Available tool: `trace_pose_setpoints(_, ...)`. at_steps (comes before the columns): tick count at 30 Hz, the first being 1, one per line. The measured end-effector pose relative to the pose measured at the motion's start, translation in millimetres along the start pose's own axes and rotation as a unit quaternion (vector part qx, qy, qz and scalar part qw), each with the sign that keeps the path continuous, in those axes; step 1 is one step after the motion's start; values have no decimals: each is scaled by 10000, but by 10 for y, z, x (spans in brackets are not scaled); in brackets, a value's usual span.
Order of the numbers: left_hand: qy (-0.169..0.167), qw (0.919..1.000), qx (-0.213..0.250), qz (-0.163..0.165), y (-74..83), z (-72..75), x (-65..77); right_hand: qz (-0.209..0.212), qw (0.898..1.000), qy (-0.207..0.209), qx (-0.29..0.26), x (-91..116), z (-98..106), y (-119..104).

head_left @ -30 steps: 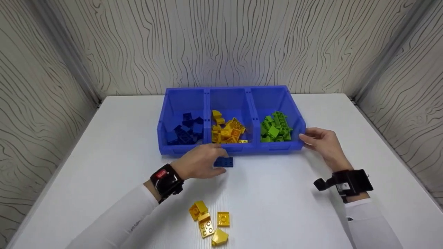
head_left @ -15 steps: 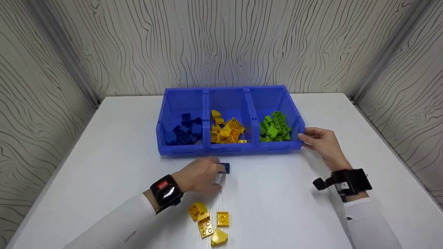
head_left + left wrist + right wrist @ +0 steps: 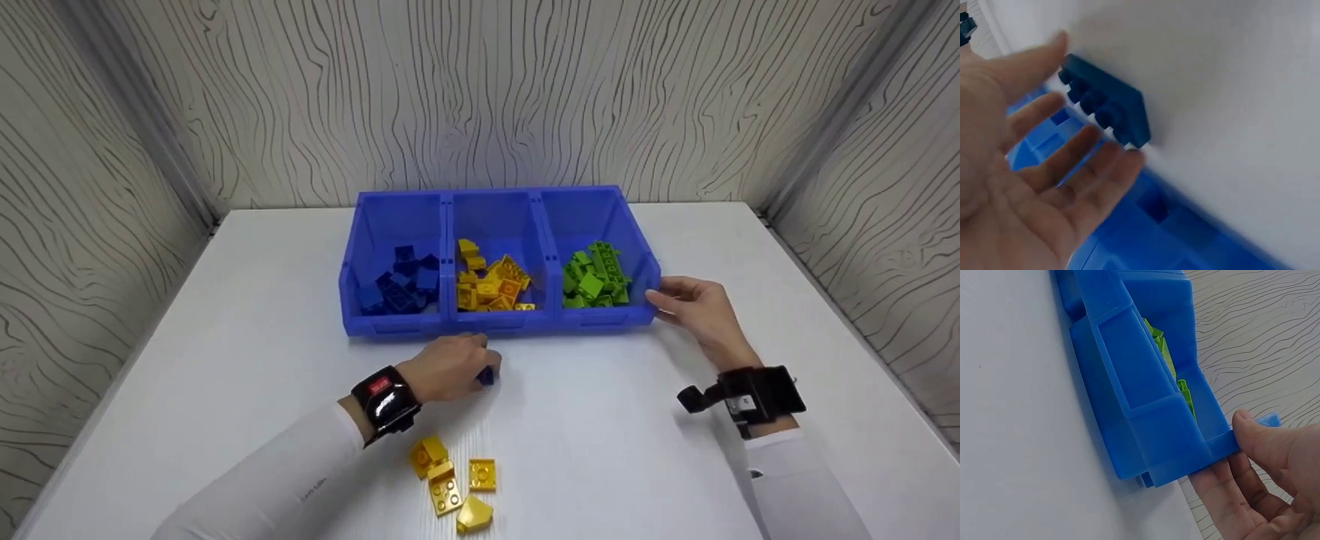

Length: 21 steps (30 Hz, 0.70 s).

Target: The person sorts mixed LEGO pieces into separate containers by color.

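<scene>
A dark blue toy building brick (image 3: 486, 376) sits at the fingers of my left hand (image 3: 446, 367), just in front of the bin. In the left wrist view, the studs of this brick (image 3: 1107, 98) face the palm. The left fingers (image 3: 1092, 194) are spread and loosely bent beside the studs, and the thumb reaches across one end. At the right front corner of the blue three-part bin (image 3: 495, 324), my right hand (image 3: 701, 311) pinches the side rim, thumb on one side and fingers on the other.
The bin's compartments hold dark blue bricks (image 3: 401, 285) on the left, yellow bricks (image 3: 491, 283) in the middle and green bricks (image 3: 598, 277) on the right. Several loose yellow bricks (image 3: 445, 495) lie near the front of the white table (image 3: 600, 450). Patterned walls enclose the back and sides.
My left hand first drew back toward me with the brick, then shifted slightly right and forward over it. The brick has turned and is largely covered now. My right hand stays at the bin corner.
</scene>
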State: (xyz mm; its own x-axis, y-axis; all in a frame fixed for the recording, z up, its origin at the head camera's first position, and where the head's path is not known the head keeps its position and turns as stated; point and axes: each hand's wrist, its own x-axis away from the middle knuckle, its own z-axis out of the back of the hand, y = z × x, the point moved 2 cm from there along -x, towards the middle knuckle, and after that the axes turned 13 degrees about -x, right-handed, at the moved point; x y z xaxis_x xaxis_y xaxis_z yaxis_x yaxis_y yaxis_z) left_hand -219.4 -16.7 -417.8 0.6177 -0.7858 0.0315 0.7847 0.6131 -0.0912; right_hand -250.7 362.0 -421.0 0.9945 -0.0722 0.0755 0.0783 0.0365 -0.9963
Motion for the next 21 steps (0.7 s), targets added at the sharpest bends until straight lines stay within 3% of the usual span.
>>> trace_pose_setpoints(5, -52, 9998, 66, -155, -13, 27, -14, -9, 10000, -18, -38, -2, 3, 0)
trace_pose_setpoints(10, -180, 9983, 546, 31, -117, 212, 122, 16, 9999, 0, -150, -4, 4, 0)
trace_pose_setpoints(16, -119, 9941, 773, 757, -460, 567, 337, -11, 9999, 12, -151, 2, 12, 6)
trace_pose_setpoints(21, 142, 9869, 436, 1550, -885, 665, 290, -10, 9997, -6, -253, 4, 2, 5)
